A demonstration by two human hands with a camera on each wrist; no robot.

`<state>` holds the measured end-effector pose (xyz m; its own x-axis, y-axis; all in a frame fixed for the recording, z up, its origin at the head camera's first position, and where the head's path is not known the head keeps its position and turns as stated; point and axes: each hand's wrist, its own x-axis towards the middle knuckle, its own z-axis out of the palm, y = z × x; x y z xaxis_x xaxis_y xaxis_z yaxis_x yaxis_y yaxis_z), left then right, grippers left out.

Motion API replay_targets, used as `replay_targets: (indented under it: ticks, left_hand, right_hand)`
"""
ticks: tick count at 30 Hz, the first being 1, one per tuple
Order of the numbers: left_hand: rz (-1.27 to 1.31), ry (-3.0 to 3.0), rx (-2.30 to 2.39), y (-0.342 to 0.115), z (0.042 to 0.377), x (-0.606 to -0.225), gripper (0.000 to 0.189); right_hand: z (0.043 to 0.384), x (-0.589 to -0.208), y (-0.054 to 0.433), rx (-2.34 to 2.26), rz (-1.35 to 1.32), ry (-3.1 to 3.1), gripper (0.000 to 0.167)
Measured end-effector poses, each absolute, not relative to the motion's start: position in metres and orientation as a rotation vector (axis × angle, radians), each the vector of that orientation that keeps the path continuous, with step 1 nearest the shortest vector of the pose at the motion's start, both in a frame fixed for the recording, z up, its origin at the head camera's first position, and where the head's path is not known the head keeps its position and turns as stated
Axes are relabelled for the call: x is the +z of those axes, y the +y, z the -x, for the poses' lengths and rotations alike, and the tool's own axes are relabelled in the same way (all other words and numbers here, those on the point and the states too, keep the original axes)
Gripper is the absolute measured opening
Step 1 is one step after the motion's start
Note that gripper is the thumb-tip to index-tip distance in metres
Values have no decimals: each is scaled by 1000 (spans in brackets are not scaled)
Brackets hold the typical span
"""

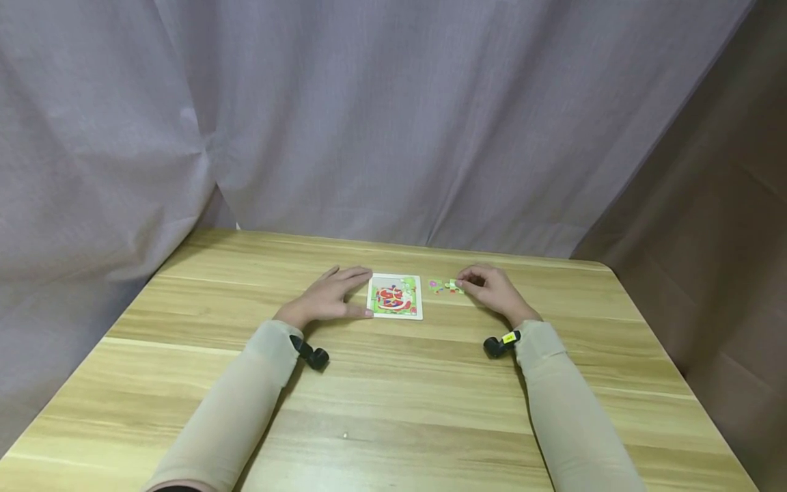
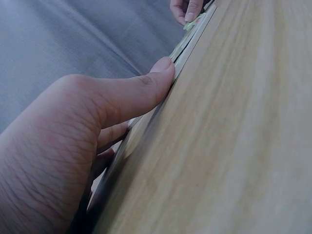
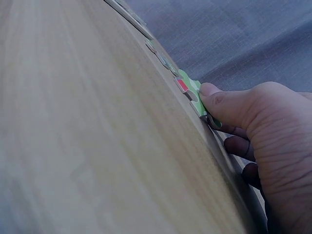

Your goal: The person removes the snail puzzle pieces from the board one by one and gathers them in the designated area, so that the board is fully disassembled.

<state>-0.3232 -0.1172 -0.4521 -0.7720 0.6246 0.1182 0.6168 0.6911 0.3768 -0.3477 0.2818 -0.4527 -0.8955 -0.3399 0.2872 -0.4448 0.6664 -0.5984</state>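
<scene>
A square jigsaw puzzle board (image 1: 396,306) with a white frame and a red, green and white picture lies on the table. Its upper left part shows bare grey backing. My left hand (image 1: 328,298) rests at the board's left side, fingers near the top corner and thumb touching the bottom corner, all fairly straight. To the right of the board, my right hand (image 1: 492,290) pinches a green puzzle piece (image 3: 193,92) with a red patch between thumb and fingers, tilted up from the table. Beside it lies a loose green puzzle piece (image 1: 435,285) with a pink flower.
The wooden table (image 1: 393,403) extends toward me and to both sides. A grey curtain (image 1: 369,123) hangs behind its far edge, and a brown curtain (image 1: 707,239) hangs on the right. Black wrist cameras (image 1: 316,357) sit at both cuffs.
</scene>
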Motion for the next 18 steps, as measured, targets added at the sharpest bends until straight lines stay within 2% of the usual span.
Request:
replay_targets:
  ticks: [18]
  left_hand:
    - [-1045, 2871, 628, -117, 323, -452, 100]
  right_hand:
    - [350, -455, 281, 1005, -669, -2709, 14]
